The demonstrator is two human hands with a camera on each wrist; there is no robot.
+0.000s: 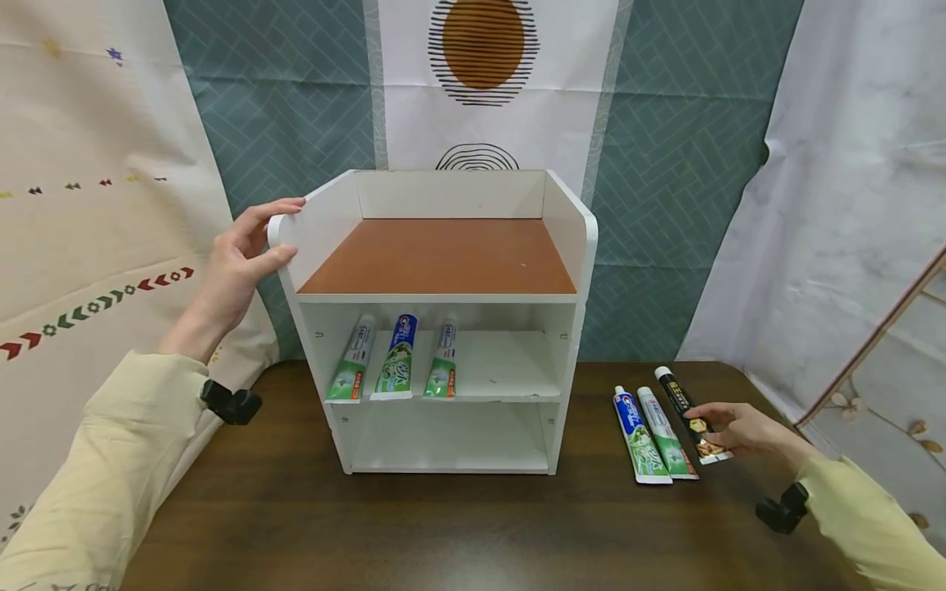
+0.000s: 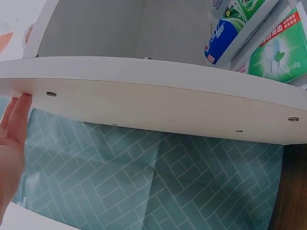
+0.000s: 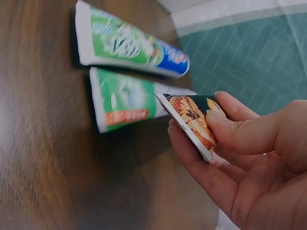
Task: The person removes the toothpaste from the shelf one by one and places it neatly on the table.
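My right hand point(image 1: 746, 428) pinches a black toothpaste tube point(image 3: 189, 120) with a honeycomb picture near its flat end, thumb on one face and fingers behind. In the right wrist view this tube is tilted up off the table. Beside it lie a white-and-green toothpaste tube point(image 1: 668, 435) and a blue-and-green one point(image 1: 640, 439). My left hand point(image 1: 232, 263) rests on the upper left side panel of a white shelf unit point(image 1: 454, 300); the left wrist view shows its fingers straight against the panel's outer face point(image 2: 158, 103).
On the middle shelf board point(image 1: 510, 369) three toothpaste tubes lean in a row: white-green point(image 1: 355, 361), blue-green point(image 1: 399, 357) and white-green point(image 1: 443, 361). The unit stands on a dark wooden table point(image 1: 443, 525). Fabric curtains point(image 1: 672, 180) hang behind it.
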